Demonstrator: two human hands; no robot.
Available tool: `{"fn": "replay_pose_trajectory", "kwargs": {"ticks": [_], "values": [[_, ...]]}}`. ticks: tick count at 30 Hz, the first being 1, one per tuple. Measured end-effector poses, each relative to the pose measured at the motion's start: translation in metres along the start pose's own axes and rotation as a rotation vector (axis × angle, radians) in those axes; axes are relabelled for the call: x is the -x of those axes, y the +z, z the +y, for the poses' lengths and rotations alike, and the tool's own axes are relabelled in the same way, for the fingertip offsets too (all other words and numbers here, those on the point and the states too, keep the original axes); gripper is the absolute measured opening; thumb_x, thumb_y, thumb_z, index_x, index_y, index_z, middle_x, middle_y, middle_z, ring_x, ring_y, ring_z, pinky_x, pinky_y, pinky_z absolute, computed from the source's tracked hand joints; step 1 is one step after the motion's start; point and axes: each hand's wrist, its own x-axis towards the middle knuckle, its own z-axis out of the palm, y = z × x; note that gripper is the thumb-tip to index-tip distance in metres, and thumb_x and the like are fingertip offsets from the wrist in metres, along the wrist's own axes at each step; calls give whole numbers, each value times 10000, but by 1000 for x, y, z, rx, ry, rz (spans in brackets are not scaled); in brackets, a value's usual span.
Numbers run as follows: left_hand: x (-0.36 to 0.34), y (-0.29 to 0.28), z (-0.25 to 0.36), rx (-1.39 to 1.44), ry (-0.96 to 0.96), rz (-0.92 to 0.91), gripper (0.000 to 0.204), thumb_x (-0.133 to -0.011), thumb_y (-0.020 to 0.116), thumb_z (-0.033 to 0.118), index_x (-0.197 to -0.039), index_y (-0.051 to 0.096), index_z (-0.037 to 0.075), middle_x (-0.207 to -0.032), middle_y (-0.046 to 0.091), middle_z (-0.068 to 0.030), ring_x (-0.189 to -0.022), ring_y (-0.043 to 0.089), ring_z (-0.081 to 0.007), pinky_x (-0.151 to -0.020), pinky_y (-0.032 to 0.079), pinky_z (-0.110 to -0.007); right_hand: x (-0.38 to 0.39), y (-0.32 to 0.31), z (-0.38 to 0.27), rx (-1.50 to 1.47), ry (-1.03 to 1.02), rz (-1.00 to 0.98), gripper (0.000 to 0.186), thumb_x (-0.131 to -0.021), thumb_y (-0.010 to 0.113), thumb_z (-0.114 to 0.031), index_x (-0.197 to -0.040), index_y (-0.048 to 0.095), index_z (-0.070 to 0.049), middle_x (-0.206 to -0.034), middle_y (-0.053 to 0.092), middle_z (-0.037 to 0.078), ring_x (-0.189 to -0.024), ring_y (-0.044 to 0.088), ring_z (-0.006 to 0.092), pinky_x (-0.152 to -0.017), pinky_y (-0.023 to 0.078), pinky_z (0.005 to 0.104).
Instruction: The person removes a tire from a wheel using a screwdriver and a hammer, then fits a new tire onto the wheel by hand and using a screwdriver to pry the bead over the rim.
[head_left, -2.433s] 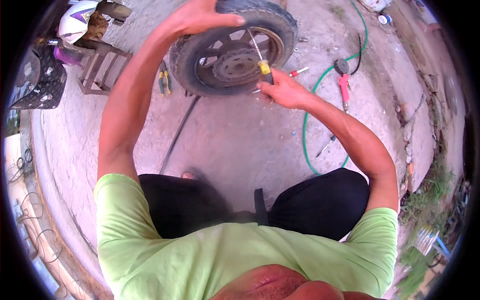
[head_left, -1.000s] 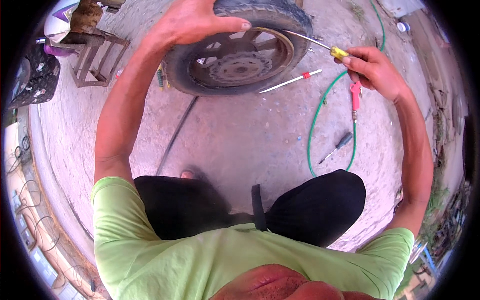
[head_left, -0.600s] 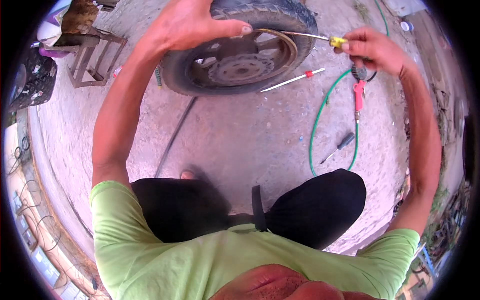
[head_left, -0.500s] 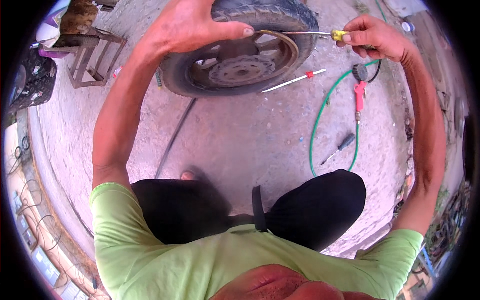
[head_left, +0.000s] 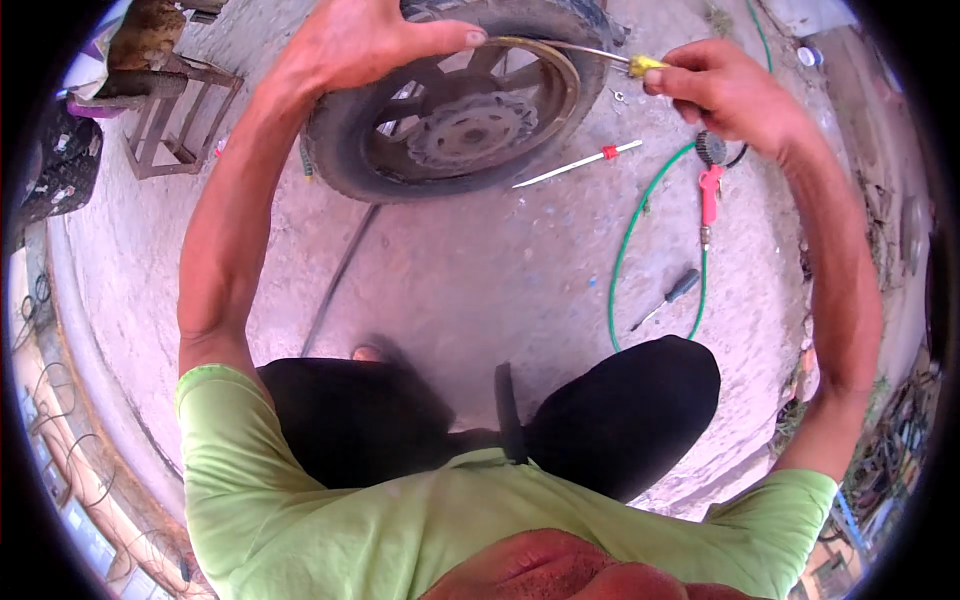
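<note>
**Tyre being levered at the rim: early stage**

The wheel (head_left: 455,105) lies flat on the concrete floor (head_left: 480,290) at 12 o'clock from the seated person. The left hand (head_left: 365,40) presses down on the tyre's top edge, thumb stretched out along the rim toward 3 o'clock, fingers spread wide over the rubber. The right hand (head_left: 725,90) is closed around the yellow handle of a screwdriver (head_left: 590,52), whose shaft runs toward 9 o'clock and meets the rim just beside the left thumb. Judged from this, the prying is under way at one spot only; the tyre sits on the rim around the rest of the visible circle, so most of the work appears to remain. Whether the tip is under the bead cannot be told.

A second tool with a red band (head_left: 578,165) lies unused at 4 o'clock of the wheel. A green hose (head_left: 625,240) with a red inflator (head_left: 708,195) and a dark-handled screwdriver (head_left: 668,298) lie farther toward 4 o'clock. A stool (head_left: 170,125) stands at 9 o'clock of the wheel.
</note>
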Motion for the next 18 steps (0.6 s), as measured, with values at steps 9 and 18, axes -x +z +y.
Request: {"fn": "replay_pose_trajectory", "kwargs": {"ticks": [9, 18], "values": [[-1, 0, -7, 33, 105, 9, 898, -705, 836, 395, -1439, 543, -31, -1384, 591, -262, -1292, 582, -355, -1128, 442, -409, -1, -2, 1, -360, 44, -163, 321, -969, 654, -362, -984, 696, -44, -689, 528, -36, -497, 390, 44, -401, 238, 232], [-3, -1, -6, 125, 51, -9, 875, -720, 841, 380, -1434, 550, -34, -1361, 614, -257, -1276, 598, -349, -1131, 438, -403, 12, 56, -17, -479, 217, -188, 283, -990, 630, -334, -897, 612, -67, -726, 547, 7, -475, 431, 94, -404, 321, 258]]}}
